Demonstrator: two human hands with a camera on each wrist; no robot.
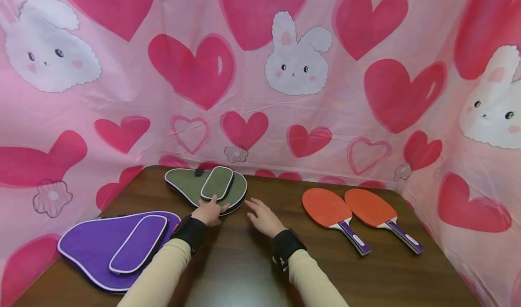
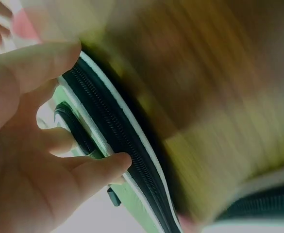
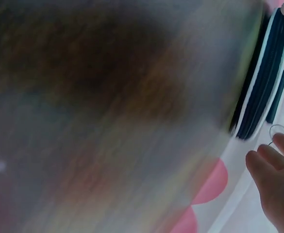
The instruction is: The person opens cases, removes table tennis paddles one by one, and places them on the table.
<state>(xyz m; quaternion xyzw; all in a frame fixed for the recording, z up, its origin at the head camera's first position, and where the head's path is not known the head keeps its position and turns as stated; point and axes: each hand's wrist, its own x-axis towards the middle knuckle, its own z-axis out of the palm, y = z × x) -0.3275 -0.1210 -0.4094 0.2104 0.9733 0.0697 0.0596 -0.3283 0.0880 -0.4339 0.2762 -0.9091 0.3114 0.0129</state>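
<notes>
1. Olive-green, white-piped, paddle-shaped fabric case (image 1: 220, 182): near the back edge of the brown wood-grain table (image 1: 244, 257).
2. Left hand (image 1: 208, 212): spread fingers touching this case. Right hand (image 1: 264, 219): fingers released, just off its wide end.
3. Purple, white-piped, paddle-shaped fabric case (image 1: 107, 241): nearer left of the green case. Two orange-faced, purple-handled rackets (image 1: 327, 207): right of it, across tabletop.
4. Pink heart-printed curtain (image 1: 252, 101): behind it.

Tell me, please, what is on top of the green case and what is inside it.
The green case bears a white-edged pocket, and the left hand touches the case. Its cover hides any contents, so those cannot be seen.
</notes>
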